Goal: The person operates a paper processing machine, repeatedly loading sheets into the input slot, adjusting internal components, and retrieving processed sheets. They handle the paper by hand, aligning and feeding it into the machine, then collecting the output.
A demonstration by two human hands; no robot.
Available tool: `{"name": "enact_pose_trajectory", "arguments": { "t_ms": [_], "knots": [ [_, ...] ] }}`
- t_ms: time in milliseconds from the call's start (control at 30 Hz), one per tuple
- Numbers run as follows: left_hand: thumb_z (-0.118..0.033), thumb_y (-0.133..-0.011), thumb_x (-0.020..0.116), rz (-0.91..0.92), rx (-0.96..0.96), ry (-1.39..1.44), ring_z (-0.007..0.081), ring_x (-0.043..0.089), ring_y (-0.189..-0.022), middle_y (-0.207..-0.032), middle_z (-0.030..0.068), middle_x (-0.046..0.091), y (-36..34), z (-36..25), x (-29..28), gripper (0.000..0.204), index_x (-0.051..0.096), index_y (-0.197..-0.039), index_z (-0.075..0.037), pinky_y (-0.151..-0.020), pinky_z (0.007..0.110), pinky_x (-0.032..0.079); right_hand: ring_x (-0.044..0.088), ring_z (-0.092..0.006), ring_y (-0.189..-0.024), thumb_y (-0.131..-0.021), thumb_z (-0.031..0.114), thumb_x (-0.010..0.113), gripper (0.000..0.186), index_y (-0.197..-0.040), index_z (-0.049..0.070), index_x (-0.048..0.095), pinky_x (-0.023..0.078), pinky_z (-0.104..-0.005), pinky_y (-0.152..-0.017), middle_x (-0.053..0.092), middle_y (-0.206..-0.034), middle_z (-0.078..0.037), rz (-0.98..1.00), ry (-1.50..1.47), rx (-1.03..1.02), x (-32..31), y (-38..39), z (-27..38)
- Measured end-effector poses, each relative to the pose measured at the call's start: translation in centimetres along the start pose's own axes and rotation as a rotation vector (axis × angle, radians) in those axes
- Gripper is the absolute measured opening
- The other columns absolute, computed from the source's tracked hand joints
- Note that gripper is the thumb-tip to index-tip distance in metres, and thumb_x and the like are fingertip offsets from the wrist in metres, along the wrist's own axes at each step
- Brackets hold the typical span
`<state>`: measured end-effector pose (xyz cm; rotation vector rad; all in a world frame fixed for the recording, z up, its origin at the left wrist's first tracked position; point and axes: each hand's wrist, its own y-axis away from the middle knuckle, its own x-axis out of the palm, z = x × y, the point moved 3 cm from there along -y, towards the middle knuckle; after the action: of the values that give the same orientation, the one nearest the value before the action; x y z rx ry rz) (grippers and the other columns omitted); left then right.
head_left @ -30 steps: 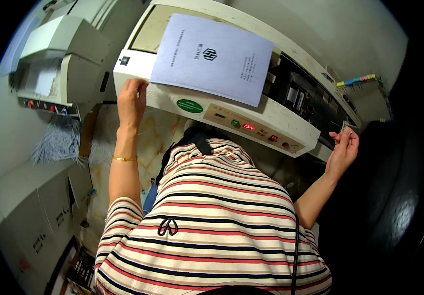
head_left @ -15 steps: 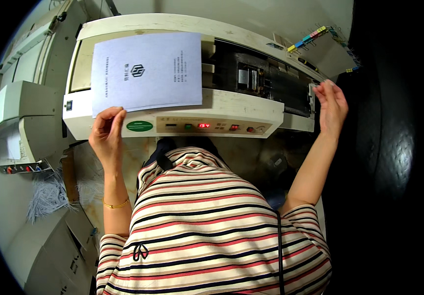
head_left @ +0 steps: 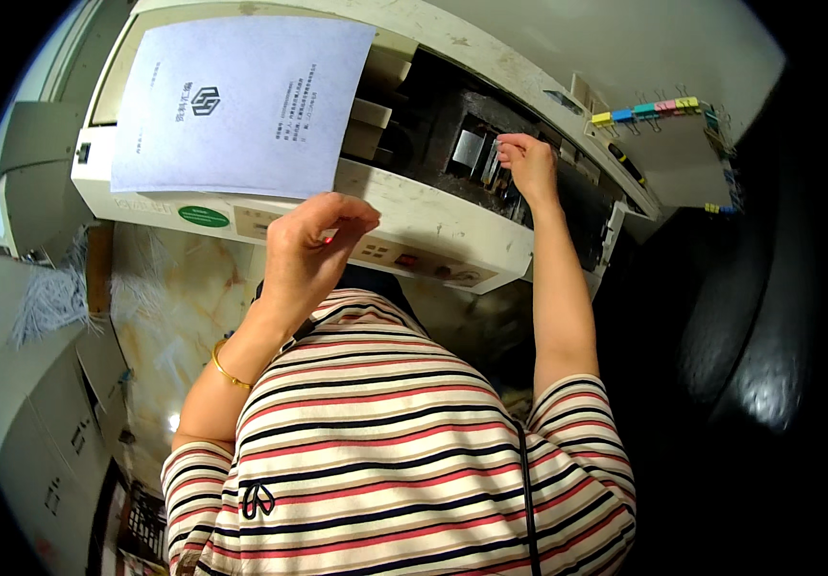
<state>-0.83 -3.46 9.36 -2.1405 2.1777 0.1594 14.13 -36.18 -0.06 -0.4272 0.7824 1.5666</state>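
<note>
A white document with a printed cover (head_left: 241, 115) lies on the left part of a cream binding machine (head_left: 433, 216), slightly overhanging its front edge. My left hand (head_left: 313, 240) hovers before the machine's control panel, just off the document's lower right corner. Its fingers curl in toward the thumb, and I see nothing between them. Over the dark recess of the machine is my right hand (head_left: 531, 168), thumb and fingers pinched together beside a shiny metal block (head_left: 468, 149). Whatever the pinch may hold is too small to make out.
A board edged with coloured binder clips (head_left: 644, 110) stands at the back right, near a black-and-yellow tool (head_left: 625, 163). Shredded paper strips (head_left: 52, 298) are heaped at the left. Grey cabinets (head_left: 64, 413) stand at the lower left.
My right hand has moved left, from the machine's right end to above the recess. My left hand has left the document's lower left corner and moved right. The view has shifted and tilted.
</note>
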Motion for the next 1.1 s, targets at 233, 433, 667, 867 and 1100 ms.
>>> {"name": "enact_pose_trajectory", "arguments": {
  "t_ms": [233, 433, 667, 867, 1100],
  "knots": [
    [0.001, -0.088, 0.065, -0.015, -0.007, -0.028, 0.0126, 0.066, -0.074, -0.084, 0.0066, 0.068, -2.0, -0.1, 6.8, 0.008, 0.068, -0.096, 0.0, -0.067, 0.025, 0.053, 0.07, -0.0239, -0.078, -0.084, 0.004, 0.065, 0.009, -0.091, 0.002, 0.069, 0.054, -0.0333, -0.068, 0.071, -0.087, -0.016, 0.034, 0.357, -0.199, 0.6, -2.2, 0.4],
    [-0.003, -0.083, 0.07, 0.08, 0.055, -0.1, 0.0214, 0.064, -0.072, -0.081, 0.0096, 0.065, -4.3, 0.3, 11.6, 0.008, 0.065, -0.088, -0.001, -0.063, 0.03, 0.051, 0.07, -0.0216, -0.078, -0.086, 0.006, 0.063, 0.009, -0.094, 0.002, 0.066, 0.054, -0.0333, -0.069, 0.071, -0.09, -0.014, 0.15, -0.06, -0.135, 0.8, -3.5, -2.7],
    [-0.001, -0.079, 0.071, 0.069, 0.053, -0.147, 0.0223, 0.063, -0.071, -0.079, 0.0099, 0.062, -8.0, 1.5, 14.8, 0.01, 0.063, -0.085, -0.002, -0.063, 0.031, 0.05, 0.068, -0.0152, -0.077, -0.089, 0.005, 0.062, 0.01, -0.098, 0.001, 0.064, 0.053, -0.029, -0.071, 0.071, -0.089, -0.01, 0.027, 0.018, -0.137, -1.8, -2.0, -2.4],
    [-0.007, -0.084, 0.065, 0.134, 0.179, -0.318, 0.0318, 0.064, -0.079, -0.086, 0.0134, 0.066, -11.6, 2.5, 17.2, 0.01, 0.067, -0.093, -0.003, -0.067, 0.036, 0.051, 0.066, -0.0124, -0.077, -0.088, 0.007, 0.065, 0.015, -0.101, 0.001, 0.069, 0.051, -0.0253, -0.071, 0.07, -0.086, -0.008, -0.249, -0.14, 0.034, -8.8, 0.9, -10.8],
    [-0.006, -0.084, 0.06, 0.131, 0.4, -0.693, 0.0304, 0.061, -0.086, -0.087, 0.0113, 0.062, -13.9, 3.9, 20.1, 0.011, 0.064, -0.094, -0.004, -0.075, 0.04, 0.051, 0.067, -0.0248, -0.076, -0.086, 0.012, 0.068, 0.014, -0.099, 0.006, 0.072, 0.051, -0.033, -0.069, 0.067, -0.088, -0.012, -0.126, 0.248, -0.084, -8.4, 2.9, -14.7]
  ]
}}
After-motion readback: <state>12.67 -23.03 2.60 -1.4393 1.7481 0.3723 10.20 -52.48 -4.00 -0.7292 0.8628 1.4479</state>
